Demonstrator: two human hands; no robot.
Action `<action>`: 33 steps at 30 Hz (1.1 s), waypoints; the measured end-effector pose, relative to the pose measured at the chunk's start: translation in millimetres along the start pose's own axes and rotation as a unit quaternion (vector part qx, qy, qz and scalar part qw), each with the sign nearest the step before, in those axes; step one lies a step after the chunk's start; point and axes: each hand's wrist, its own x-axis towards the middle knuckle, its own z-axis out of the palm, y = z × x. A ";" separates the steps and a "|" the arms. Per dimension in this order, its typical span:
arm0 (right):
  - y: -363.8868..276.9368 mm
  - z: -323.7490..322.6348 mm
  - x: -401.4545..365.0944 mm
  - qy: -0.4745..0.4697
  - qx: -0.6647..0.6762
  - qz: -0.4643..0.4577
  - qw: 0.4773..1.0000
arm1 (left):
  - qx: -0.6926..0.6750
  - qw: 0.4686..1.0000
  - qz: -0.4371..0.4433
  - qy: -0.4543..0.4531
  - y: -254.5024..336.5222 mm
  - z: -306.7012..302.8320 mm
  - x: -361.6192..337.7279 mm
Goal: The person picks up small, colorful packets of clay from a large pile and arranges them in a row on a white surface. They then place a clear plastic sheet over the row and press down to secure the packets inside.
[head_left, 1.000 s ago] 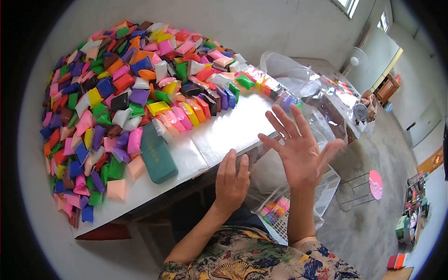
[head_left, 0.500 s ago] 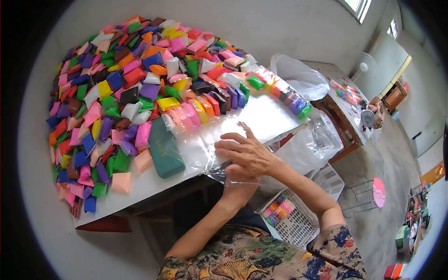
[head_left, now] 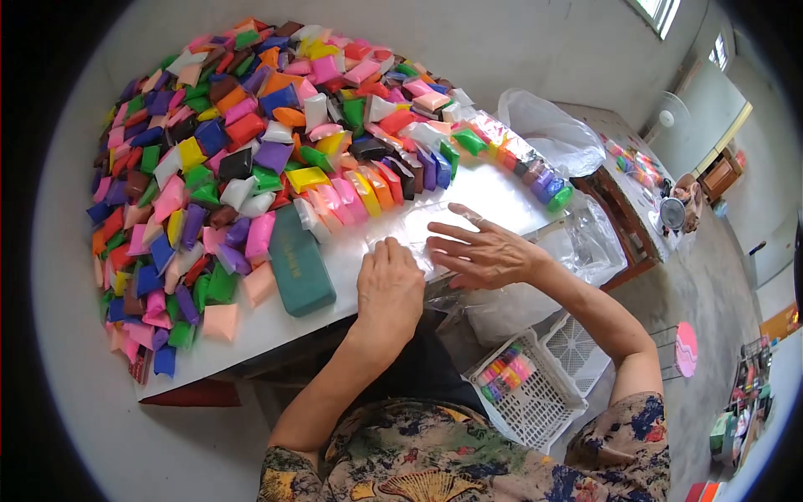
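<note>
My left hand [head_left: 391,283] is at the front edge of the white tabletop [head_left: 351,251], just right of a dark green box [head_left: 303,272] with faint gold lettering. Its fingers are bent and pressed together; what lies under the fingertips is hidden. Beside it, my right hand [head_left: 489,253] hovers low over the table with fingers spread, holding nothing I can see. Clear plastic film [head_left: 416,224] glints on the surface ahead of both hands. Just beyond stands a row of small colored packets [head_left: 368,191], pink through yellow, orange, black and purple.
A large heap of colored packets [head_left: 217,159] covers the table's left and back. A clear sleeve of colored packets [head_left: 523,167] lies at right, near crumpled plastic bags [head_left: 548,134]. Below stands a white plastic basket [head_left: 544,402] with packed colored pieces. A pink-topped stool [head_left: 686,350] is farther right.
My hands, overlapped at the table edge before, have parted. The left has moved forward and left onto the tabletop; the right has shifted right. The clear film has left the edge below them.
</note>
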 end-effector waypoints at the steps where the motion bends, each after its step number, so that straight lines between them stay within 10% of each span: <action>1: 3.8 9.2 -6.9 0.048 0.006 0.011 0.999 | 0.003 1.000 -0.020 0.019 2.1 4.3 -2.6; 9: -29.4 20.6 -5.1 0.069 0.068 0.364 0.926 | 0.034 0.987 -0.155 0.016 35.9 14.2 -22.1; 22: -56.6 33.8 -6.8 0.058 -0.013 0.485 0.873 | -0.033 0.973 -0.200 0.111 10.7 23.1 -23.8; 28: -55.2 28.5 2.3 0.078 0.042 0.436 0.896 | -0.051 0.990 -0.055 0.119 7.5 29.8 -16.9; 33: -35.4 36.5 -9.8 0.196 0.140 0.524 0.817 | -0.118 0.969 -0.192 0.106 4.2 21.8 -13.7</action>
